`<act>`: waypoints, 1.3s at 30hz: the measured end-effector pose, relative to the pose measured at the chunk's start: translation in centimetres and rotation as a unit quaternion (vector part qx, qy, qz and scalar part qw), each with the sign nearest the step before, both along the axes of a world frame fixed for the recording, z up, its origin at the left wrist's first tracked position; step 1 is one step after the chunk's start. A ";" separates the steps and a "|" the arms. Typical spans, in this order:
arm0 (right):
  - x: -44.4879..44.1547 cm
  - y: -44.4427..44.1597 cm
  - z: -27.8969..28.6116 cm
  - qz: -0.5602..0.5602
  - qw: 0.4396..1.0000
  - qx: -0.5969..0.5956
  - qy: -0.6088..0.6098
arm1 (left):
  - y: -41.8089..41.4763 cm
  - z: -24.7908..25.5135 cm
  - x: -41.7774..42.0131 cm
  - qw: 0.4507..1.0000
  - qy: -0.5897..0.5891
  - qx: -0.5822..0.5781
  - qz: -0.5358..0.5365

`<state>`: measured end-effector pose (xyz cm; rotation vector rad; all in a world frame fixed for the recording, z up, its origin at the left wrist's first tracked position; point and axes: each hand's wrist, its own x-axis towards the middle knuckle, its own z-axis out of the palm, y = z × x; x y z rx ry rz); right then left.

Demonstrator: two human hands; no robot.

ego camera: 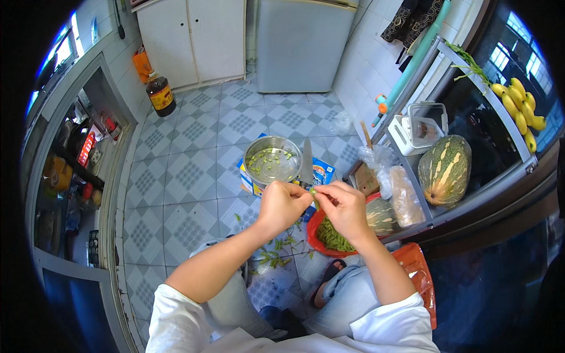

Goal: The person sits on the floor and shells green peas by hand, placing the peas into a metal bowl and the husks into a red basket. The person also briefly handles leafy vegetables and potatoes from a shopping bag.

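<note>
My left hand [286, 204] and my right hand [342, 204] meet in front of me, their fingertips pinching one green bean pod [315, 199] between them. Beyond my left hand a steel pot [273, 160] holds some small green pieces. It stands on a blue and yellow carton [323, 171], and a kitchen knife [307, 163] lies beside the pot with its blade pointing away. Below my right hand, a red plastic bag [314, 234] is open around many green pods [332, 236]. Scattered pods and scraps [276, 259] lie on the floor between my feet.
At the right, a low shelf holds a large green squash [445, 171], a white container [404, 136] and bananas [521, 108]. An orange-red bag [415, 273] lies by my right leg. A dark bottle [160, 96] stands near the white cabinet [190, 44].
</note>
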<state>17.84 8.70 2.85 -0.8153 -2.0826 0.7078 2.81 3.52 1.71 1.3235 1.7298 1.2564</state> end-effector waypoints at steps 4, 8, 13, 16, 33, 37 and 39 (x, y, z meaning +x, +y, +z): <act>-0.4 -0.3 -0.8 -0.011 1.000 -0.013 -0.023 | -0.5 0.4 0.4 0.996 0.082 -0.014 -0.006; -0.7 -0.2 -1.5 -0.017 0.999 0.011 -0.048 | -0.3 0.0 0.2 0.993 0.114 -0.017 -0.013; -1.6 0.3 -1.8 0.000 0.999 -0.002 -0.040 | -0.3 -0.1 -0.8 0.994 0.104 -0.029 0.012; -2.1 1.0 -2.7 0.005 0.992 -0.121 0.035 | -0.1 -0.2 -1.7 0.993 0.101 -0.043 0.041; -10.5 15.4 -16.5 -0.107 0.985 -0.133 0.008 | -3.4 -3.0 -6.2 0.884 0.357 -0.129 -0.273; -4.0 16.0 -19.4 -0.243 0.965 -0.095 0.007 | -4.0 -1.5 -6.2 0.893 0.305 -0.127 -0.306; 1.6 16.2 -23.3 -0.304 0.949 -0.077 -0.014 | -4.2 -0.6 -5.7 0.890 0.303 -0.134 -0.313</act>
